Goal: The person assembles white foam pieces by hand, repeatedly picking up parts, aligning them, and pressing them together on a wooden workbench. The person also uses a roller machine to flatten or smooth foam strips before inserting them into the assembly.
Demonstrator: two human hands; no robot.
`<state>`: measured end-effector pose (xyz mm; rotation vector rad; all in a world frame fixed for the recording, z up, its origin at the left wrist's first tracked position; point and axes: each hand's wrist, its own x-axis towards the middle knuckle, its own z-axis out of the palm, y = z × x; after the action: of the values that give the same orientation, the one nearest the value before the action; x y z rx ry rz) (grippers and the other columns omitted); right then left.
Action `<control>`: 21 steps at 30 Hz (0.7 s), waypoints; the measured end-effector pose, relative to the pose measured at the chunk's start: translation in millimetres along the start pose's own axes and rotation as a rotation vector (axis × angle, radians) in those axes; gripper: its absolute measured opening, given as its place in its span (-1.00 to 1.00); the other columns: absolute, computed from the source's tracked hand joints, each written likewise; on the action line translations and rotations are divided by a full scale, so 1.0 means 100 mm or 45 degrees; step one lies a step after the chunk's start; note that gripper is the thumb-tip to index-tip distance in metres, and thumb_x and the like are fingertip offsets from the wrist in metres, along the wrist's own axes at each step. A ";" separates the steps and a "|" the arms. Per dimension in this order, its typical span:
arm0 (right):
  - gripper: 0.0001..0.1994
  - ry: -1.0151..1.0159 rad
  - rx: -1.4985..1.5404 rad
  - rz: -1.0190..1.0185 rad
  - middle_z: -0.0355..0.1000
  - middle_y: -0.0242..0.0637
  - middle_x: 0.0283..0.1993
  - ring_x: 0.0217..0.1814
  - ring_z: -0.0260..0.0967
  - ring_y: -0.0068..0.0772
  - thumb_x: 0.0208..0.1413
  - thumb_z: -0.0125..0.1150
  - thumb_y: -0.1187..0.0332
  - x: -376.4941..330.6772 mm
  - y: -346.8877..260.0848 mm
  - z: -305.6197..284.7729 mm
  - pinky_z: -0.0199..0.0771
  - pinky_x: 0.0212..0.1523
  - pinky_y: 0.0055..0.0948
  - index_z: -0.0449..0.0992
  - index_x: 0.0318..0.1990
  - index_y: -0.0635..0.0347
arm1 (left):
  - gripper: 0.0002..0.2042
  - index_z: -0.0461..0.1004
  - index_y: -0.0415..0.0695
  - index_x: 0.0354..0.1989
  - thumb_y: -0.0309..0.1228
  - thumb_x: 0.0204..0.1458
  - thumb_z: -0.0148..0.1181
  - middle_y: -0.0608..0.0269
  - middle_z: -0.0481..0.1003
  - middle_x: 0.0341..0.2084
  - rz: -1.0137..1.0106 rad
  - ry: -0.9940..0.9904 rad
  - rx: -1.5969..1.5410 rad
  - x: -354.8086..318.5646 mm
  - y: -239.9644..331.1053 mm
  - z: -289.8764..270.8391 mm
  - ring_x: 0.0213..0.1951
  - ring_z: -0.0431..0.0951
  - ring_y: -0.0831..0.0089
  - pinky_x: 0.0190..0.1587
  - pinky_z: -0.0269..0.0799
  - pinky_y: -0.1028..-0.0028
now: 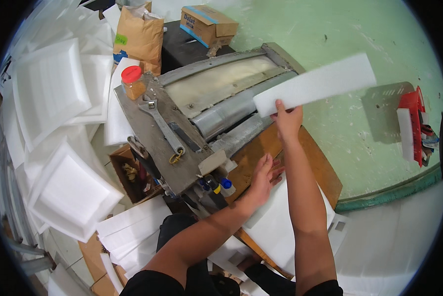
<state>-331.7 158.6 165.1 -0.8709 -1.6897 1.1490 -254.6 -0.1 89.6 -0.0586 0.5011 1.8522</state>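
A long white foam strip [325, 83] is pinched at its near end in my right hand [288, 122], thumb on top. It slants up to the right, over the right end of a metal roller [226, 112] and the green surface beyond. My left hand [264, 183] holds nothing; its fingers stretch out over a wooden board [316, 160], close to my right forearm. Below it, a white foam sheet [276, 217] lies on the board, partly covered by my arms. The roller belongs to a grey metal machine [182, 163] with a pale panel behind it.
An adjustable wrench [163, 126] and a red-lidded jar [132, 83] rest on the machine's left side. White foam trays [51, 89] pile up at left. A paper bag [138, 39] and a cardboard box [209, 24] stand behind. A red basket [419, 126] is at far right.
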 end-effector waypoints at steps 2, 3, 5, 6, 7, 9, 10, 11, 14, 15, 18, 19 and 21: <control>-0.52 -0.019 0.060 -0.024 0.47 0.02 0.08 -0.11 0.57 -0.17 0.25 0.35 0.43 0.06 -0.14 0.21 0.76 -0.27 -0.24 0.29 0.24 0.28 | -0.33 0.07 0.10 0.49 0.16 0.35 0.02 0.23 0.33 0.23 0.044 0.013 -0.016 0.00 0.07 -0.09 0.20 0.42 0.33 0.24 0.27 0.15; -0.53 -0.019 0.083 -0.031 0.48 0.03 0.07 -0.14 0.57 -0.18 0.24 0.35 0.43 0.10 -0.13 0.28 0.76 -0.28 -0.23 0.29 0.23 0.28 | -0.32 0.03 0.09 0.51 0.15 0.36 -0.01 0.23 0.33 0.22 0.066 0.000 -0.007 0.01 0.07 -0.12 0.21 0.41 0.32 0.28 0.26 0.11; -0.56 0.044 -0.143 -0.190 0.55 -0.03 -0.06 -0.17 0.59 -0.22 0.20 0.39 0.42 0.27 -0.03 0.38 0.71 -0.33 -0.27 0.36 0.17 0.27 | -0.33 0.03 0.08 0.52 0.13 0.37 -0.03 0.22 0.33 0.23 0.057 -0.011 -0.014 0.02 0.02 -0.10 0.22 0.40 0.31 0.29 0.26 0.12; -0.56 0.067 -0.212 -0.212 0.57 -0.03 -0.09 -0.17 0.60 -0.21 0.18 0.41 0.40 0.34 0.00 0.46 0.69 -0.31 -0.26 0.38 0.15 0.27 | -0.35 0.07 0.07 0.50 0.13 0.37 -0.01 0.21 0.34 0.24 0.043 -0.003 -0.033 0.04 0.01 -0.09 0.22 0.41 0.32 0.26 0.27 0.17; -0.56 0.099 -0.286 -0.237 0.59 -0.03 -0.11 -0.17 0.61 -0.20 0.15 0.44 0.39 0.40 0.01 0.49 0.68 -0.29 -0.24 0.40 0.13 0.26 | -0.37 0.11 0.06 0.48 0.12 0.37 0.00 0.20 0.34 0.26 0.022 -0.003 -0.051 0.06 -0.05 -0.05 0.22 0.42 0.32 0.23 0.29 0.23; -0.53 0.170 -0.476 -0.429 0.62 -0.02 -0.13 -0.17 0.63 -0.14 0.08 0.49 0.36 0.40 -0.11 0.81 0.61 -0.18 -0.19 0.44 0.10 0.24 | -0.37 0.10 0.02 0.50 0.10 0.39 -0.05 0.18 0.33 0.30 0.072 -0.126 -0.064 0.24 -0.29 -0.25 0.22 0.42 0.31 0.25 0.28 0.22; -0.52 0.074 -0.435 -0.348 0.60 0.09 -0.07 -0.03 0.57 0.07 0.07 0.48 0.35 0.30 -0.29 0.96 0.53 0.01 -0.09 0.44 0.10 0.29 | -0.37 0.09 0.01 0.50 0.09 0.40 -0.07 0.17 0.32 0.32 0.081 -0.143 -0.052 0.28 -0.31 -0.29 0.22 0.41 0.31 0.25 0.28 0.22; -0.50 -0.018 -0.403 -0.271 0.58 0.20 0.00 0.12 0.52 0.29 0.06 0.47 0.34 0.26 -0.45 1.00 0.44 0.19 0.01 0.43 0.10 0.33 | -0.37 0.09 -0.01 0.51 0.08 0.41 -0.08 0.17 0.31 0.33 0.075 -0.170 -0.045 0.28 -0.34 -0.26 0.22 0.41 0.30 0.26 0.28 0.22; -0.49 0.118 -0.402 -0.354 0.59 0.17 -0.01 0.12 0.52 0.26 0.05 0.49 0.33 0.37 -0.40 0.93 0.45 0.20 0.00 0.42 0.11 0.34 | -0.38 0.09 -0.04 0.51 0.07 0.43 -0.14 0.16 0.34 0.32 0.050 -0.122 0.028 0.15 -0.34 -0.05 0.22 0.41 0.28 0.29 0.28 0.19; -0.47 0.093 -0.335 -0.303 0.59 0.16 -0.01 0.10 0.54 0.23 0.06 0.49 0.32 0.40 -0.38 0.82 0.47 0.19 -0.02 0.41 0.12 0.34 | -0.39 0.11 -0.04 0.49 0.08 0.43 -0.16 0.17 0.37 0.28 0.079 -0.098 0.060 0.10 -0.32 0.06 0.22 0.42 0.27 0.31 0.28 0.16; -0.49 -0.045 -0.196 -0.173 0.58 0.07 -0.04 0.00 0.58 0.04 0.12 0.44 0.35 0.38 -0.47 0.35 0.59 0.02 -0.14 0.38 0.17 0.33 | -0.39 0.11 -0.03 0.48 0.06 0.42 -0.10 0.19 0.41 0.19 0.060 -0.015 0.098 0.03 -0.18 0.07 0.17 0.47 0.29 0.28 0.32 0.15; -0.52 -0.079 -0.203 -0.152 0.56 0.02 -0.06 -0.07 0.60 -0.10 0.17 0.41 0.39 0.29 -0.52 0.15 0.69 -0.13 -0.22 0.37 0.18 0.32 | -0.39 0.10 -0.02 0.49 0.05 0.41 -0.06 0.20 0.41 0.17 0.020 -0.005 0.106 0.02 -0.16 0.08 0.14 0.48 0.30 0.25 0.34 0.15; -0.52 -0.126 -0.235 -0.126 0.57 -0.02 -0.07 -0.12 0.62 -0.18 0.18 0.39 0.39 0.16 -0.50 0.13 0.71 -0.17 -0.24 0.37 0.19 0.33 | -0.39 0.10 0.01 0.48 0.05 0.39 0.01 0.23 0.42 0.11 0.042 0.017 0.092 0.01 -0.10 0.01 0.10 0.49 0.35 0.19 0.35 0.17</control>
<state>-353.1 152.6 214.2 -0.8437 -1.9220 0.9952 -245.6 3.2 87.4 -0.0142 0.5813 1.8655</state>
